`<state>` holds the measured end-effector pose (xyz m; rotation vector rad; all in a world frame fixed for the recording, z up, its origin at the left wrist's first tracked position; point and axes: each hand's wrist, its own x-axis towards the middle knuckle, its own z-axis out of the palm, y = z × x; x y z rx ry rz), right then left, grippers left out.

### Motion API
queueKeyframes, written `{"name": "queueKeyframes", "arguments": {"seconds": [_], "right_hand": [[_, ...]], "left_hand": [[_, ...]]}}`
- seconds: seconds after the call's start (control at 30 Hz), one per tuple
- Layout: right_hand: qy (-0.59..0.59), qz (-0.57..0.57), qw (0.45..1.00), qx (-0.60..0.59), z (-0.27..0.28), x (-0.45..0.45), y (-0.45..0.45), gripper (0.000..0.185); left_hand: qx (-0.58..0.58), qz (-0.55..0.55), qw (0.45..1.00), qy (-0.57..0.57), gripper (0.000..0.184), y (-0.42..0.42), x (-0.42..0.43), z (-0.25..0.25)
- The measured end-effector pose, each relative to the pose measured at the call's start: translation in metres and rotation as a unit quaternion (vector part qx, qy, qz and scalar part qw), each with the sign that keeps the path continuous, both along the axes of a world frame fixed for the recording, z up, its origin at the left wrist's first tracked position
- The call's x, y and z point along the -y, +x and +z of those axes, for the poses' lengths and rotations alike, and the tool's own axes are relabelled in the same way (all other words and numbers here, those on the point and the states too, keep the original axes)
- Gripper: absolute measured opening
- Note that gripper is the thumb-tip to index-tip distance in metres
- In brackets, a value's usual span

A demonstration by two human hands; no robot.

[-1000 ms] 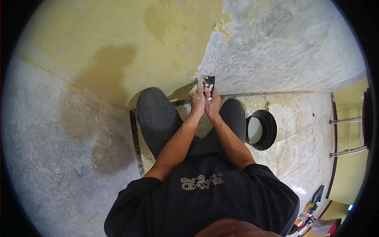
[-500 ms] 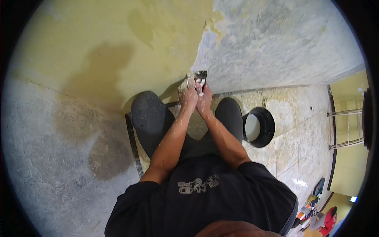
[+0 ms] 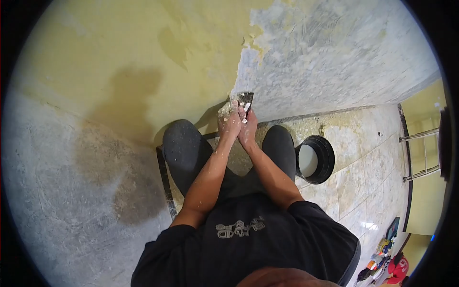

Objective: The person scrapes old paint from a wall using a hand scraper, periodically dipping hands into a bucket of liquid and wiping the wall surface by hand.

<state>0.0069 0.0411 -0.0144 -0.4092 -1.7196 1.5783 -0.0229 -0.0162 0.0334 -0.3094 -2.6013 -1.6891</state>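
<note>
The right hand's (image 3: 248,129) fingers are closed around a dark-bladed scraper (image 3: 248,97), its face flecked with white crumbs. The left hand (image 3: 229,123), crusted with pale debris, presses beside it, fingers bunched; whether they grip the scraper too, I cannot tell. The blade is at the lower end of the ragged edge between yellow paint (image 3: 201,62) and grey bare wall (image 3: 330,57); contact is unclear. Against half a second ago, hands, knees and bucket all appear lower in view, the camera having shifted, while the two-handed hold is unchanged. Just beside the right knee (image 3: 278,143), a black bucket (image 3: 327,155) holds cloudy whitish liquid (image 3: 307,160). Far right, a person in red (image 3: 398,271) now shows more fully.
</note>
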Motion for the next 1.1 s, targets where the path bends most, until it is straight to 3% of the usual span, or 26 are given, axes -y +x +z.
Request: {"name": "queueKeyframes", "arguments": {"seconds": [0.07, 0.1, 0.2, 0.23, 0.27, 0.33, 0.37, 0.47, 0.5, 0.57, 0.6, 0.7, 0.73, 0.77, 0.83, 0.93, 1.0, 1.07, 1.1], "right_hand": [[0.096, 0.011, 0.995, 0.026, 0.035, -0.001, 0.001, 0.024], [-0.006, 0.052, 0.999, -0.011, 0.041, 0.004, 0.000, 0.024], [0.056, 0.002, 0.996, 0.063, 0.019, 0.004, 0.012, 0.024], [-0.029, 0.011, 0.999, 0.023, 0.011, 0.007, 0.008, 0.025], [-0.026, 0.012, 0.999, 0.020, 0.004, 0.003, 0.006, 0.025], [0.029, 0.014, 0.999, 0.034, 0.049, 0.002, 0.007, 0.026], [0.051, 0.011, 0.998, 0.025, 0.065, 0.001, 0.006, 0.026], [0.076, 0.015, 0.996, 0.043, 0.066, -0.001, 0.008, 0.028], [0.071, 0.006, 0.996, 0.054, 0.064, 0.002, 0.013, 0.029], [0.039, 0.023, 0.998, 0.045, 0.062, 0.000, 0.009, 0.029], [0.007, 0.038, 0.998, 0.040, 0.067, 0.000, 0.009, 0.029], [0.056, 0.040, 0.997, 0.025, 0.108, -0.008, 0.005, 0.027], [0.067, 0.046, 0.997, 0.018, 0.108, -0.006, 0.003, 0.026], [0.061, 0.070, 0.995, 0.028, 0.091, -0.004, 0.002, 0.026], [-0.059, 0.078, 0.995, 0.019, 0.061, 0.000, 0.007, 0.025], [-0.087, 0.092, 0.991, 0.043, 0.101, 0.006, 0.019, 0.024], [-0.049, 0.108, 0.993, -0.017, 0.106, 0.000, 0.009, 0.024], [-0.037, 0.107, 0.990, 0.086, 0.119, -0.007, 0.005, 0.027], [0.184, 0.020, 0.979, -0.082, 0.078, -0.017, -0.015, 0.029]], "left_hand": [[0.039, -0.048, 0.997, -0.055, 0.047, -0.003, 0.006, 0.026], [0.086, -0.061, 0.994, 0.003, 0.048, -0.016, 0.003, -0.004], [0.099, -0.072, 0.992, -0.025, 0.047, 0.002, 0.009, 0.014], [-0.027, -0.037, 0.994, -0.102, 0.046, 0.002, 0.006, 0.002], [-0.030, -0.035, 0.994, -0.100, 0.046, -0.001, 0.004, -0.009], [-0.070, -0.005, 0.993, -0.095, 0.045, 0.002, 0.004, 0.024], [0.029, -0.030, 0.997, -0.066, 0.045, 0.007, 0.009, 0.074], [0.027, -0.052, 0.998, -0.025, 0.042, -0.002, 0.010, 0.048], [0.009, 0.016, 1.000, -0.007, 0.040, 0.003, 0.004, 0.047], [0.008, -0.005, 1.000, -0.024, 0.040, -0.001, 0.005, 0.047], [0.011, -0.027, 0.999, -0.040, 0.040, -0.001, 0.005, 0.060], [0.002, -0.021, 0.999, 0.030, 0.040, -0.007, 0.003, 0.086], [-0.145, 0.002, 0.987, -0.071, 0.041, -0.012, 0.000, 0.074], [-0.182, 0.013, 0.979, -0.092, 0.041, -0.012, -0.001, 0.059], [-0.073, 0.006, 0.996, -0.051, 0.041, 0.001, 0.000, 0.047], [-0.160, -0.006, 0.977, -0.141, 0.037, -0.002, 0.000, 0.053], [-0.129, -0.002, 0.986, -0.106, 0.035, -0.005, 0.004, 0.093], [-0.116, -0.009, 0.992, -0.054, 0.033, -0.008, 0.004, 0.099], [-0.164, -0.029, 0.978, -0.127, 0.033, -0.011, 0.005, 0.078]]}}
